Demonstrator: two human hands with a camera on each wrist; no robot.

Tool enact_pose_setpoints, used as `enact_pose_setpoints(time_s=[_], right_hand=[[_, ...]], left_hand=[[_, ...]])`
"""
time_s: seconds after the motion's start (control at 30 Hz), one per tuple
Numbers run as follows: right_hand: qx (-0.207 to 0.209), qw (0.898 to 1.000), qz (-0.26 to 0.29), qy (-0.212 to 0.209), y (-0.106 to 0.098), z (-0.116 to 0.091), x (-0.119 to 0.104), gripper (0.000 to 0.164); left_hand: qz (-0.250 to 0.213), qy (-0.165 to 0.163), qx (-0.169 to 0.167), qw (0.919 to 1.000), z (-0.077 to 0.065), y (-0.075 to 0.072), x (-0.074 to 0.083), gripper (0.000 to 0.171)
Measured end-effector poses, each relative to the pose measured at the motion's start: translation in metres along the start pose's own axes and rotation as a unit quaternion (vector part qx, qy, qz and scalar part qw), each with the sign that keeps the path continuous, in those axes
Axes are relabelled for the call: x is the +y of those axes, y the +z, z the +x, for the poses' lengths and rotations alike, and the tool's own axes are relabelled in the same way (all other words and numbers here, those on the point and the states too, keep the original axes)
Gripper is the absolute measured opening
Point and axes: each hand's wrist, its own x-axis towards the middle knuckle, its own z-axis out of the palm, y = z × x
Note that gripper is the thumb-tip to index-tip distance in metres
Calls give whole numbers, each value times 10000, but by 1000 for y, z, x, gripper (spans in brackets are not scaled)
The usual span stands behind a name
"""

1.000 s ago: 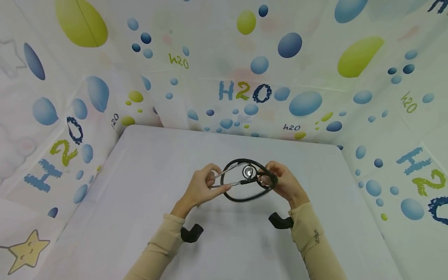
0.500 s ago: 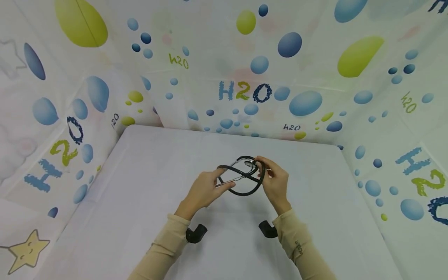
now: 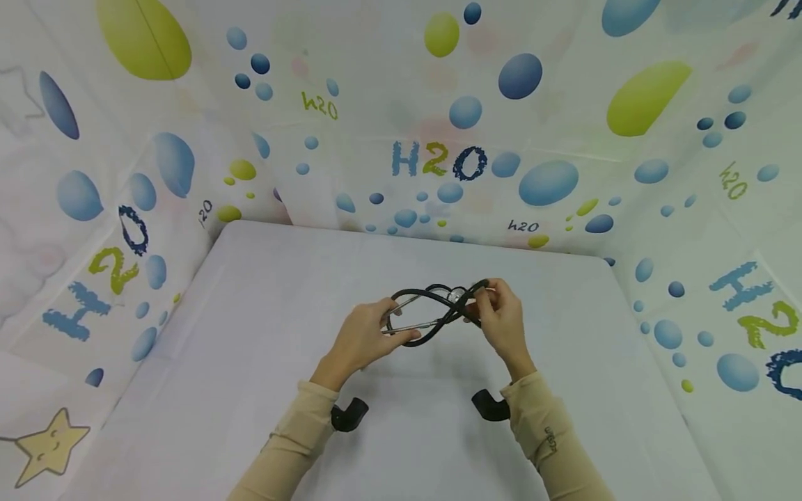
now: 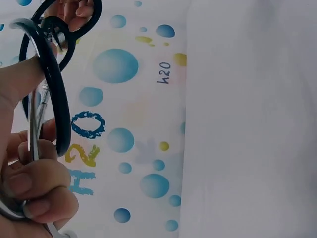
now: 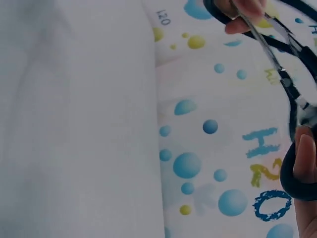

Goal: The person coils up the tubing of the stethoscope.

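A stethoscope (image 3: 450, 314) with looped black tubing is held up over the table between both hands. My left hand (image 3: 358, 339) grips its metal ear tubes (image 4: 32, 124), fingers curled round them and thumb along one side. My right hand (image 3: 503, 325) pinches the black tubing (image 5: 292, 187) at the other end of the loops. The round metal chest piece (image 3: 457, 296) shows among the tubing, close to the right fingers. Strands of tubing cross in the middle, and part of the right hand's grip is hidden behind them.
A white-covered table (image 3: 276, 292) lies below the hands. Walls of printed cloth (image 3: 351, 62) with blue and green drops stand at the back and both sides. Black curved pieces (image 3: 351, 415) stick out from both sleeves at the wrists.
The right hand came inward, then shifted slightly back right, bringing the tubing into crossed loops. The left hand moved a little to the right, still gripping the ear tubes.
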Motion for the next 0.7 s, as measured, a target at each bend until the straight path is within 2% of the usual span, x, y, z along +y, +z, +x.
enact_pose_setpoints(time_s=[0.07,0.13,0.3,0.4,0.47,0.57,0.7], right_hand=[[181,9987,372,290,-2,2,2,10],[471,9972,506,288,-6,4,2,10],[1054,9929,-465,-305,-20,5,-14,11],[1139,9904,-718,-307,-34,6,-18,15],[1049,9917,-744,-25,-47,8,-9,18],[625,9895,-1109,684,-69,7,11,22],[-267,9712,-1937,1366,-85,-4,34,30]], left_hand=[[21,-54,-30,10000,-2,-1,-2,41],[-6,-142,-143,9998,-5,-3,-5,40],[-418,-536,-500,9964,-12,-11,-16,41],[-931,-609,-362,9931,-14,-16,-24,43],[-1243,-572,-198,9904,-16,-18,-30,46],[-1455,-556,-14,9878,-18,-22,-37,49],[-1255,-542,48,9906,-20,-24,-40,49]])
